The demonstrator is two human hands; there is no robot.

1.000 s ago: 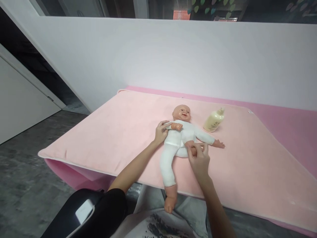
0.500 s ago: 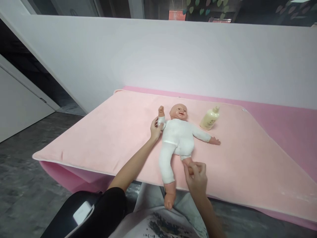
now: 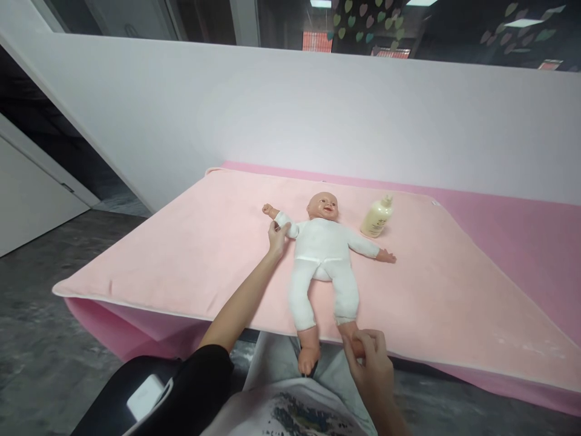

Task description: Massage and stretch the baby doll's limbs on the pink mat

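Observation:
A baby doll in a white suit lies on its back on a pink towel, head toward the wall, arms spread, both legs stretched toward me with the feet past the table's front edge. My left hand is closed round the doll's arm on the left side, near the wrist. My right hand pinches the doll's foot on the right side at the table's front edge. A cream lotion bottle lies just right of the doll's head.
The towel covers a pink table set against a white partition wall. A grey floor lies to the left, with a white door beyond. My lap and a black bag sit below the table's front edge.
My right hand has drawn the doll's bent leg out straight toward me. My left hand has swung the doll's arm from its chest up and then out flat to the side.

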